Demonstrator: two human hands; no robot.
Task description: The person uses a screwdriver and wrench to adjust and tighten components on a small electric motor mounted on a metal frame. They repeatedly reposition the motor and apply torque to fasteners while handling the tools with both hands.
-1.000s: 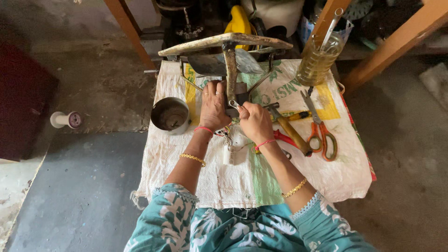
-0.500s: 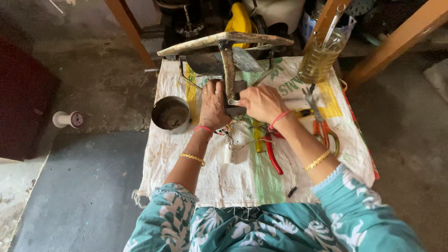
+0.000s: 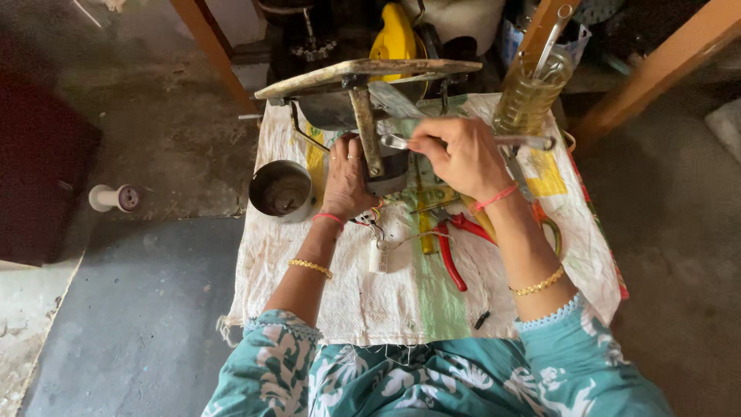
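At the upper middle of the frame the dismantled motor [image 3: 382,166] sat on the sacking-covered table [image 3: 347,309], left hand [image 3: 345,181] pressed flat against it. The right hand [image 3: 461,154] gripped a spanner [image 3: 471,141] on it; pliers [image 3: 451,247] lay near, so work looked midway.

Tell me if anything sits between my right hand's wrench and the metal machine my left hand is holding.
Nothing visible does. The right hand holds the wrench with its head right beside the upright bar of the metal machine, which the left hand braces. Pliers lie lower on the cloth, out of the way.
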